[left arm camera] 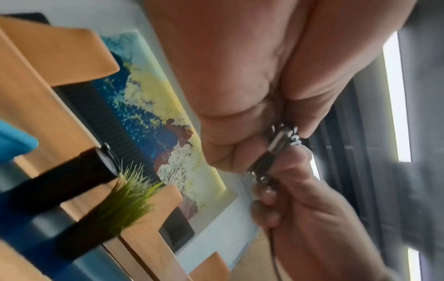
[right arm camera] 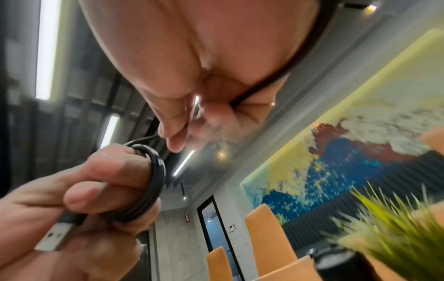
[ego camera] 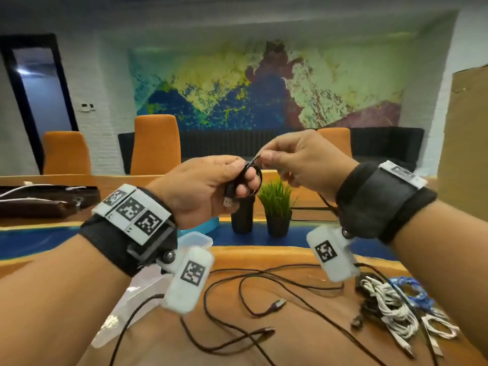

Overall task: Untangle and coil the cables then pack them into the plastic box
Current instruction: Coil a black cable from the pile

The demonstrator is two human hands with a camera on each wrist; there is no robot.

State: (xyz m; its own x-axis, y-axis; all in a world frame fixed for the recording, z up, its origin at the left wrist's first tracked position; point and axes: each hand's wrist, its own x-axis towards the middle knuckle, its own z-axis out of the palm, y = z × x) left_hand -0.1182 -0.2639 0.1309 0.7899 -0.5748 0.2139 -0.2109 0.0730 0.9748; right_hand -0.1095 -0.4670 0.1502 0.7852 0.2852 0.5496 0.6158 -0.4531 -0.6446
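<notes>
Both hands are raised above the table. My left hand (ego camera: pixel 227 178) grips a black cable (ego camera: pixel 257 178) wound in tight loops around its two front fingers; the coil (right arm camera: pixel 156 182) shows clearly in the right wrist view, with its USB plug (right arm camera: pixel 54 235) sticking out under the palm. My right hand (ego camera: pixel 266 155) pinches the free strand of the same cable between thumb and forefinger, right beside the coil. The strand trails down past my right wrist. The clear plastic box (ego camera: pixel 196 240) sits on the table behind my left wrist, mostly hidden.
Loose black cables (ego camera: pixel 264 299) sprawl across the wooden table (ego camera: pixel 303 344). A tangle of white, black and blue cables (ego camera: pixel 390 310) lies at the right. A small green plant (ego camera: pixel 277 207) and a black cylinder (ego camera: pixel 241 217) stand beyond. A clear lid (ego camera: pixel 137 297) lies at left.
</notes>
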